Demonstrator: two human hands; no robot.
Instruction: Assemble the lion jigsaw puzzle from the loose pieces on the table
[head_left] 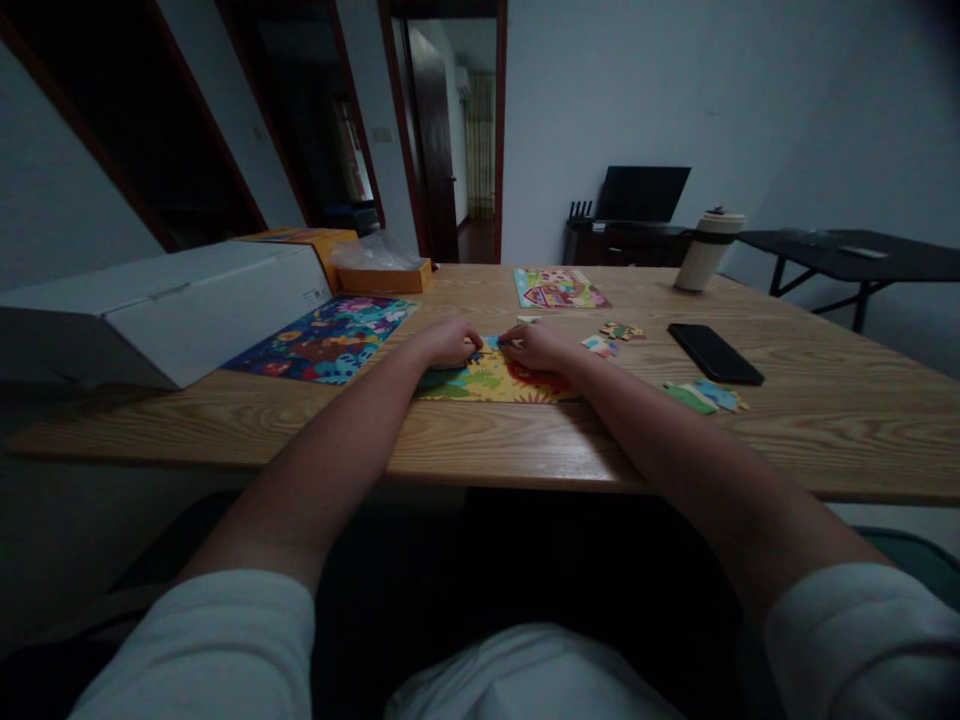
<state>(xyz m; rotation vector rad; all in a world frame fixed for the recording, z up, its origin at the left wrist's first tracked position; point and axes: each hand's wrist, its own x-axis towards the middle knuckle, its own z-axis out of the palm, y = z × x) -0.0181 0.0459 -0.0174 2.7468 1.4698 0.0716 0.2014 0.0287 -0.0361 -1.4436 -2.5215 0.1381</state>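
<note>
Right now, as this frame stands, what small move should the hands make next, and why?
Probably press gently with the right hand while the left hand steadies the puzzle: both hands' fingers sit close together near its far edge. Whether a seam gapes there is too dim to tell. Loose pieces lie to the right.

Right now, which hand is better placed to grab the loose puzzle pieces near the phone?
Likely the right hand: the loose pieces and phone lie on its side. The left hand is farther off and would have to cross past it. Both are at the puzzle.
</note>
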